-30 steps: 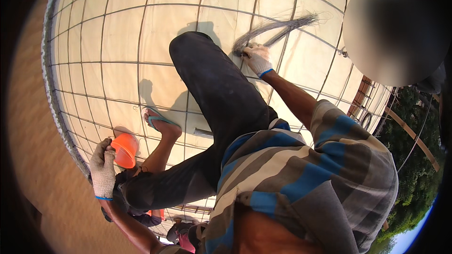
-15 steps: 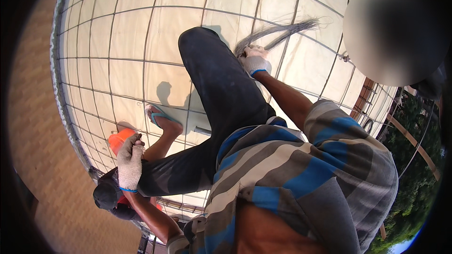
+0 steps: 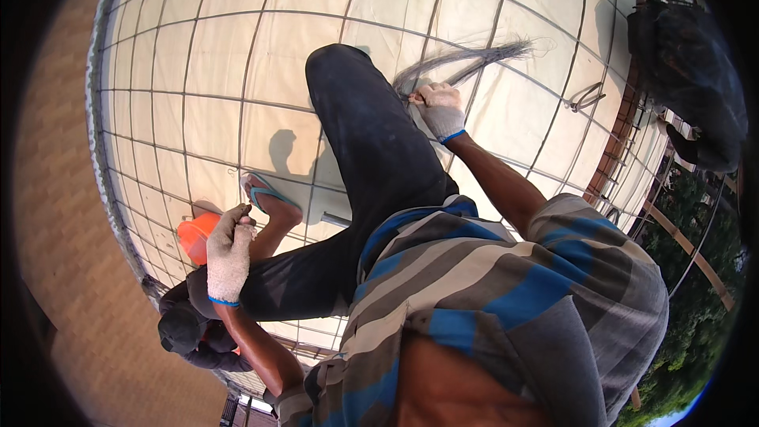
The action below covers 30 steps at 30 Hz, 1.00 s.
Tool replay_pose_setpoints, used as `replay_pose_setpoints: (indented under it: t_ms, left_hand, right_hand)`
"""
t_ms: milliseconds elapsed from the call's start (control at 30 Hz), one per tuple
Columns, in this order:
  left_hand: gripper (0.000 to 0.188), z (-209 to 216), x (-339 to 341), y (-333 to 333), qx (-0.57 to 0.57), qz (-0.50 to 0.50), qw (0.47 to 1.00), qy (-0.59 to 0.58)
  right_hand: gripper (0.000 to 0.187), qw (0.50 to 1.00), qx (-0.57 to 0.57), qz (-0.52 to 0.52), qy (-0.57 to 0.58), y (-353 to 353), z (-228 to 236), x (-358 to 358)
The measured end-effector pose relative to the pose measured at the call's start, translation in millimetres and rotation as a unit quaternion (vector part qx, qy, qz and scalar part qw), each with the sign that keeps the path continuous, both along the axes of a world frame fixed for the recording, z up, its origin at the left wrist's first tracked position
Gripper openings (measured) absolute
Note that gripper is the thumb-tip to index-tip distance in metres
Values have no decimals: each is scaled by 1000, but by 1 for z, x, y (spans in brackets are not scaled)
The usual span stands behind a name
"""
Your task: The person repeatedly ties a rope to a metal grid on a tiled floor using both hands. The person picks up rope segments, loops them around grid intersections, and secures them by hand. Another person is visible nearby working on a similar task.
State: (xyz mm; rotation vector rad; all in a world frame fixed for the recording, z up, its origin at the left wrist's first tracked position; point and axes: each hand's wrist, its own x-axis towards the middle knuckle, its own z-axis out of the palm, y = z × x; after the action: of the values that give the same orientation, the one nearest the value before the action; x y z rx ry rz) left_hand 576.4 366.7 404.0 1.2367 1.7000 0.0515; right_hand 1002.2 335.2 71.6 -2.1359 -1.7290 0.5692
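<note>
Both of my hands wear knitted gloves with blue cuffs. My right hand (image 3: 439, 107) is closed at the near end of a folded bundle of thin grey tie wire (image 3: 474, 59), just beyond my bent knee. The bundle lies over the steel bar grid, its loose ends spreading to the right. My left hand (image 3: 229, 255) is raised above my other leg, its fingers pinched together. What may be between those fingertips is too small to make out. Behind it sits an orange helmet-like object (image 3: 198, 236), partly hidden by the hand.
A grid of steel bars (image 3: 213, 98) covers pale sheeting. Pincers (image 3: 586, 98) lie on it at the right. One person in dark clothes (image 3: 684, 71) is at the far right, another in a dark cap (image 3: 182, 329) at lower left. The deck's edge (image 3: 93, 111) runs along the left.
My right hand has drawn slightly back and right at the wire bundle. My left hand has shifted slightly right and up. The person at right has moved, and the pincers now show.
</note>
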Motion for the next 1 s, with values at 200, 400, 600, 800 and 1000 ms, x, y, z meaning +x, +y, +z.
replay_pose_setpoints:
  t_ms: [200, 400, 600, 800, 1000]
  left_hand:
    - [39, -10, 17, -8, -2, 3, 1000, -23]
    - [39, -14, 37, -18, -26, 70, 994, -81]
    - [40, -35, 34, -26, -25, 55, 992, -110]
    - [39, -64, 84, -13, 6, 36, 994, -104]
    - [47, -111, 182, 4, -118, 163, 909, -364]
  right_hand:
    - [32, 965, -120, -157, 170, 6, 41, 3]
    - [30, 972, -89, -140, 164, -2, 47, 14]
    - [23, 998, -10, -50, 43, -9, 80, 27]
    - [17, 991, 104, -84, -24, -3, 128, 60]
    - [15, 980, 122, -93, 125, 6, 219, 26]
